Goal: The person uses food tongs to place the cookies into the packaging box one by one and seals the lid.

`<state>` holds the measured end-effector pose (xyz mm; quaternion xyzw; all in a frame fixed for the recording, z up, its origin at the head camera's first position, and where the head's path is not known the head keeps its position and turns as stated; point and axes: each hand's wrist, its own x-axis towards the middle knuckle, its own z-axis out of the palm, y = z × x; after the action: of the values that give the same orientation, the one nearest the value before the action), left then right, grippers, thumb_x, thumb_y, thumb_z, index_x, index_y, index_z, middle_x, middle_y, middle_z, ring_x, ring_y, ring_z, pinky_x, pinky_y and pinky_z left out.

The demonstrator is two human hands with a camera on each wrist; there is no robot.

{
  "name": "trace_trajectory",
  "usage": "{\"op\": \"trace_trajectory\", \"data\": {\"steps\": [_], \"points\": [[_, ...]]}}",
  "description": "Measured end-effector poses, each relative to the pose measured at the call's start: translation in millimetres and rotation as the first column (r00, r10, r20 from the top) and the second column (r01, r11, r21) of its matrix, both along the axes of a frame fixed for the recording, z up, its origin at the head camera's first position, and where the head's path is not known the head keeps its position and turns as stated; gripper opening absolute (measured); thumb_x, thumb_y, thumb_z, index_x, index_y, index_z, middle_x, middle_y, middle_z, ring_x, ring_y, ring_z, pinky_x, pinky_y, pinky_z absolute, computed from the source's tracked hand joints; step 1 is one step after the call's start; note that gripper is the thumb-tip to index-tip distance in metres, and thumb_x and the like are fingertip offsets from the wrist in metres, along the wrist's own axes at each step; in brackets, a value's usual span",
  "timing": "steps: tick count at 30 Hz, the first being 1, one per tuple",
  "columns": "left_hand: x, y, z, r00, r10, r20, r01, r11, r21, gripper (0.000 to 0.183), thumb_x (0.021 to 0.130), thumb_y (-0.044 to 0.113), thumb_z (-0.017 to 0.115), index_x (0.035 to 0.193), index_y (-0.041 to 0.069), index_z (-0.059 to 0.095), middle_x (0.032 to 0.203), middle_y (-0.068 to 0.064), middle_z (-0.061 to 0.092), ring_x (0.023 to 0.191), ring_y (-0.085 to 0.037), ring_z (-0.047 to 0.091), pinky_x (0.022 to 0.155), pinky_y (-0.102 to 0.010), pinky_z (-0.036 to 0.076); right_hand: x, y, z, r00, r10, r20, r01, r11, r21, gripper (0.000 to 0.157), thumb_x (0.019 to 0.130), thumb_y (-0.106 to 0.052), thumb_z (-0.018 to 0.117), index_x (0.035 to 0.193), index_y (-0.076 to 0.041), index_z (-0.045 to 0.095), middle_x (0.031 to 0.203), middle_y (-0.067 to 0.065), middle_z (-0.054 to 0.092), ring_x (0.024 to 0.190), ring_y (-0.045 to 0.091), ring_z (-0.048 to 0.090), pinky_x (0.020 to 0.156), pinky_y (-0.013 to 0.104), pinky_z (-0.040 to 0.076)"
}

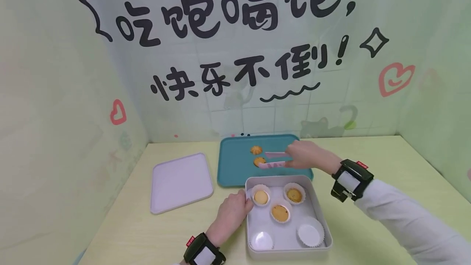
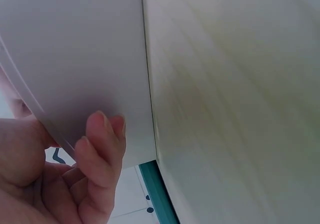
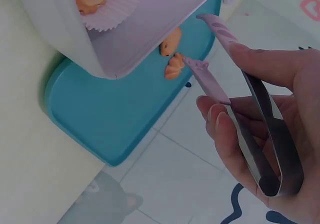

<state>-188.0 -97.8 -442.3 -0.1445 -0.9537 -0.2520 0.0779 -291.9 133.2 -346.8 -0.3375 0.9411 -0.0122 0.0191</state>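
Observation:
My right hand (image 1: 305, 154) holds a pair of tongs (image 3: 267, 119) with pink tips, thumb on one arm and fingers on the other. The tips are spread apart over the teal tray (image 1: 235, 171), close by two cookies: a ridged one (image 1: 256, 149) at the back and a round one (image 1: 259, 161) nearer. My left hand (image 1: 232, 212) grips the left wall of a pale square box (image 1: 325, 232), thumb at the rim and fingers along the outside in the left wrist view. Inside the box, three paper cups hold cookies (image 1: 280, 213), and a white paper cup (image 1: 310, 232) stands empty.
A pale lilac tray (image 1: 181, 183) lies on the light wooden table (image 1: 125, 232) to the left. Another empty cup (image 1: 262, 240) sits at the box's front left. A printed backdrop (image 1: 235, 122) rises behind the table and along both sides.

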Motion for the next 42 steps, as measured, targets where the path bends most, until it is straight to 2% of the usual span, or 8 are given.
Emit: {"op": "trace_trajectory", "data": {"steps": [8,14,18,24,28,36,42], "points": [[0.9,0.5,-0.8,1.0,0.011,0.005,-0.01,1.0,-0.015,0.02,0.084,0.013,0.053,0.067,0.007,0.044,0.053,0.0,0.034,0.044,-0.011,0.034,0.038,-0.023,0.025,-22.0,-11.5,-10.5,0.992,-0.066,0.11,0.064,0.998,0.028,0.046,0.083,-0.03,0.063,0.058,-0.015,0.029,0.059,-0.004,0.018,0.053,0.01,0.019,0.049,0.026,0.018],[0.9,2.7,-1.8,1.0,0.01,0.004,-0.01,1.0,-0.025,0.02,0.084,0.014,0.052,0.068,0.006,0.045,0.052,-0.001,0.036,0.043,-0.012,0.035,0.037,-0.024,0.025,-29.8,-17.2,-17.1,0.981,-0.11,0.158,0.107,0.994,0.025,0.046,0.084,-0.034,0.064,0.054,-0.016,0.034,0.054,-0.005,0.025,0.049,0.01,0.029,0.047,0.023,0.024],[1.1,3.9,-2.6,1.0,0.012,-0.004,-0.012,1.0,-0.022,0.019,0.084,0.014,0.052,0.068,0.006,0.045,0.053,-0.002,0.037,0.044,-0.013,0.035,0.037,-0.026,0.027,-34.1,-19.5,-21.1,0.982,-0.122,0.145,0.115,0.992,0.052,0.041,0.084,-0.034,0.064,0.058,-0.014,0.039,0.056,-0.004,0.028,0.051,0.01,0.033,0.047,0.024,0.026],[1.5,4.3,-3.4,1.0,0.017,-0.013,-0.017,1.0,-0.026,0.019,0.083,0.014,0.052,0.067,0.005,0.045,0.052,-0.003,0.037,0.044,-0.013,0.036,0.037,-0.026,0.027,-36.2,-24.1,-23.8,0.987,-0.105,0.122,0.096,0.992,0.077,0.032,0.084,-0.03,0.064,0.067,-0.011,0.045,0.06,-0.003,0.027,0.054,0.011,0.031,0.049,0.026,0.024],[1.4,4.1,-3.6,1.0,0.019,-0.014,-0.02,0.999,-0.029,0.019,0.083,0.014,0.052,0.068,0.005,0.046,0.052,-0.003,0.038,0.044,-0.013,0.036,0.037,-0.026,0.028,-35.7,-25.6,-23.6,0.991,-0.092,0.102,0.084,0.993,0.078,0.034,0.085,-0.03,0.064,0.065,-0.011,0.044,0.059,-0.003,0.026,0.053,0.011,0.029,0.049,0.026,0.023],[0.5,3.7,-3.1,1.0,0.016,0.0,-0.016,1.0,-0.025,0.019,0.084,0.015,0.052,0.068,0.005,0.046,0.053,-0.002,0.038,0.044,-0.013,0.036,0.038,-0.026,0.028,-35.7,-21.1,-26.8,0.994,-0.072,0.08,0.07,0.997,0.026,0.042,0.085,-0.029,0.063,0.059,-0.014,0.034,0.059,-0.004,0.019,0.052,0.011,0.023,0.049,0.026,0.019],[-1.1,2.7,-3.7,1.0,0.012,-0.013,-0.013,1.0,-0.029,0.019,0.084,0.014,0.053,0.068,0.006,0.045,0.053,0.0,0.035,0.044,-0.012,0.035,0.038,-0.024,0.026,-24.4,-10.2,-16.2,1.0,-0.015,0.027,0.016,1.0,-0.014,0.039,0.085,-0.028,0.062,0.059,-0.013,0.037,0.06,-0.004,0.018,0.054,0.01,0.021,0.05,0.026,0.018]]}}
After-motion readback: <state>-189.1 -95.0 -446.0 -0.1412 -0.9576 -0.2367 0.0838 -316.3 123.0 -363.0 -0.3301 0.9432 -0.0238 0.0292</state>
